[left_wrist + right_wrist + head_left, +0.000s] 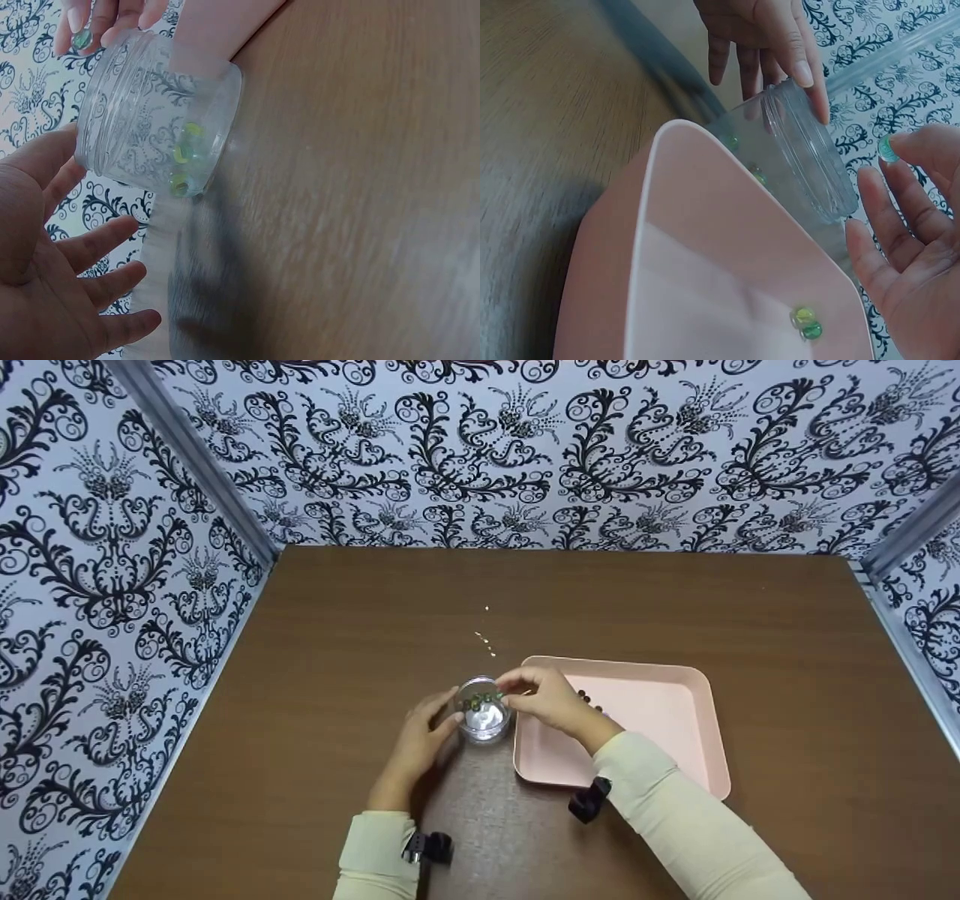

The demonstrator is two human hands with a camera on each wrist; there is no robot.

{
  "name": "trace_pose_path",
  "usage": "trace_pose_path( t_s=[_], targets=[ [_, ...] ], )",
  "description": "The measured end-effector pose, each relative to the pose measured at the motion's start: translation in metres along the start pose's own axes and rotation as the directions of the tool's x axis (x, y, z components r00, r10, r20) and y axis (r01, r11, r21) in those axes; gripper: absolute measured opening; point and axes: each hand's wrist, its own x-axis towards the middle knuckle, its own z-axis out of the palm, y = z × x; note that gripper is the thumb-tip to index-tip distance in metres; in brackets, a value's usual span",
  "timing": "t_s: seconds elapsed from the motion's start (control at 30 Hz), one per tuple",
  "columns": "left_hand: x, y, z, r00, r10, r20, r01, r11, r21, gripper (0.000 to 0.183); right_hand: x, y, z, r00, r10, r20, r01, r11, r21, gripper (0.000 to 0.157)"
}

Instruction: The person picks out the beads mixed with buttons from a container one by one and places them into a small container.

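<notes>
A clear plastic jar [484, 732] stands upright on the table with several green and yellow glass marbles [182, 157] at its bottom. My left hand [421, 735] holds the jar's rim from the left with thumb and index finger, while its other fingers spread away from the wall. Over the right side of the jar's mouth is my right hand [553, 701]. Between its thumb and index finger it pinches one green glass marble [887, 148]. Beside the jar, a pink tray [660, 720] lies under the right forearm, with a few marbles [806, 322] in it.
Small pale bits [486, 642] lie on the brown wooden table [360, 615] beyond the jar. Patterned black-and-white panels [480, 450] enclose the table at the back and sides. The tray's raised rim runs close along the jar's right side.
</notes>
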Motion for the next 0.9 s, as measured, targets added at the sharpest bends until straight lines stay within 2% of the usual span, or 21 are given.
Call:
trace_pose_path(
  t_s=[0.23, 0.5, 0.73, 0.9],
  targets=[
    [-0.002, 0.002, -0.001, 0.999, -0.035, 0.019, 0.035, 0.999, -0.011, 0.045, 0.002, -0.003, 0.004, 1.0, 0.004, 0.014, -0.004, 1.0, 0.003, 0.027],
    [-0.002, 0.003, -0.001, 1.0, 0.002, 0.003, -0.002, 1.0, -0.016, 0.044, 0.003, -0.007, 0.007, 1.0, -0.018, 0.001, 0.018, 1.0, -0.013, 0.024],
    [-0.002, 0.002, 0.0, 1.0, 0.015, -0.001, -0.015, 1.0, -0.014, 0.043, 0.018, 0.029, 0.01, 0.998, -0.058, 0.007, 0.058, 0.998, -0.038, 0.025],
    [-0.001, 0.001, 0.0, 1.0, 0.011, -0.003, -0.011, 1.0, -0.016, 0.043, 0.018, 0.028, 0.01, 0.997, -0.07, 0.017, 0.071, 0.996, -0.06, 0.024]
  ],
)
